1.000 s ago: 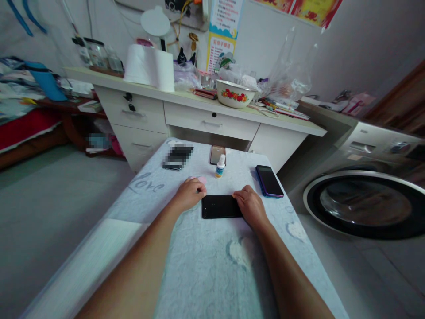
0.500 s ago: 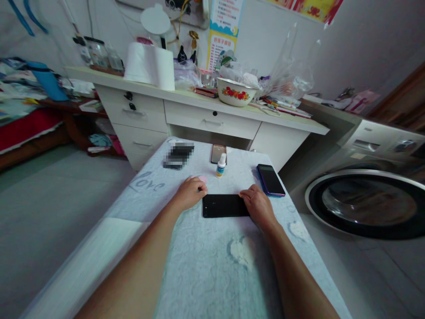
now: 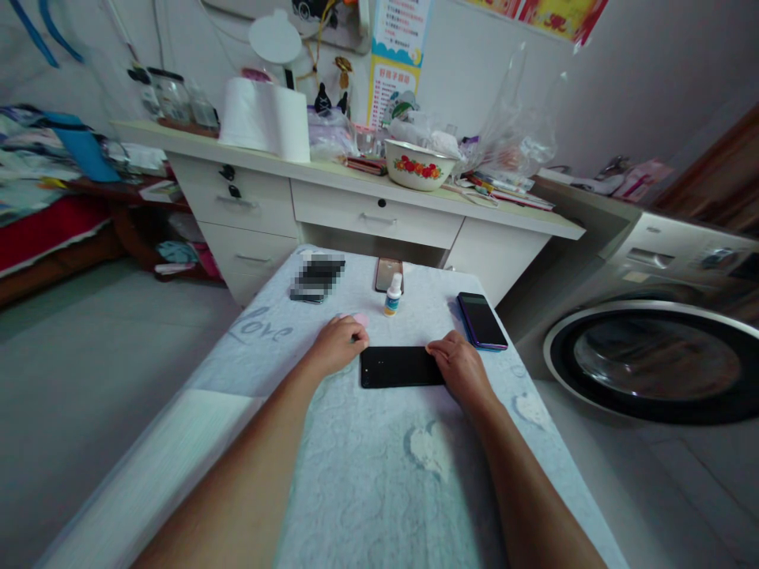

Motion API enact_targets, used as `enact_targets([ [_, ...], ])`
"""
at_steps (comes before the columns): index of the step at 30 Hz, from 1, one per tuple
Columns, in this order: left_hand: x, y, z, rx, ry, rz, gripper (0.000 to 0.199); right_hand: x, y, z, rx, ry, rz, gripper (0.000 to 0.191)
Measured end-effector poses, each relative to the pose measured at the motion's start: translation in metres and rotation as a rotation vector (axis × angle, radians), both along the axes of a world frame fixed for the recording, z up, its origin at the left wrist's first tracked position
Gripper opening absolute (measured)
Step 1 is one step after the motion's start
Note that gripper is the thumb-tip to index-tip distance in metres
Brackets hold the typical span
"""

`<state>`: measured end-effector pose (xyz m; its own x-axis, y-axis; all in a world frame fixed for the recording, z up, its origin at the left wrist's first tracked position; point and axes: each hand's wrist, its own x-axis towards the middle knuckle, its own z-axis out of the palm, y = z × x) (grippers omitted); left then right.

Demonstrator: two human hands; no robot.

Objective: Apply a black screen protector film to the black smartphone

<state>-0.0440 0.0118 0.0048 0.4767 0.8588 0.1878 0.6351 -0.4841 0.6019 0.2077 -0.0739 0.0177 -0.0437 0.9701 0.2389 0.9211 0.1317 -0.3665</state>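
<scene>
A black phone point(image 3: 400, 367) lies flat and lengthwise across the cloth-covered table. My right hand point(image 3: 462, 365) grips its right end, fingertips pinched together at the far edge, covering that end. At the far left corner, my left hand point(image 3: 341, 346) is closed, thumb and curled fingers meeting at the phone's edge. Just beyond the left fingers lies a small pink piece point(image 3: 360, 319), partly hidden. A small white spray bottle point(image 3: 392, 296) with a yellow and blue label stands beyond the phone.
A brown phone case point(image 3: 388, 274) lies behind the bottle. To the right rests another phone point(image 3: 483, 322) with a purple-blue edge. A blurred-out dark item point(image 3: 319, 278) sits far left. A white desk point(image 3: 379, 217) stands behind the table, a washing machine point(image 3: 646, 276) at right.
</scene>
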Motion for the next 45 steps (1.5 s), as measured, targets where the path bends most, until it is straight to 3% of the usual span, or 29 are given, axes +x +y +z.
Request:
enact_targets([
  [18, 0.002, -0.002, 0.003, -0.016, 0.011, 0.006, 0.013, 0.003, -0.015, 0.017, -0.139, 0.16, 0.277, 0.017],
  [30, 0.001, 0.0, -0.001, -0.013, 0.014, 0.005, 0.012, 0.008, -0.023, 0.03, -0.361, 0.267, 0.266, 0.017],
  [45, 0.001, -0.001, -0.001, -0.015, 0.02, 0.009, 0.013, 0.011, -0.004, -0.004, -0.053, 0.189, 0.078, 0.018],
])
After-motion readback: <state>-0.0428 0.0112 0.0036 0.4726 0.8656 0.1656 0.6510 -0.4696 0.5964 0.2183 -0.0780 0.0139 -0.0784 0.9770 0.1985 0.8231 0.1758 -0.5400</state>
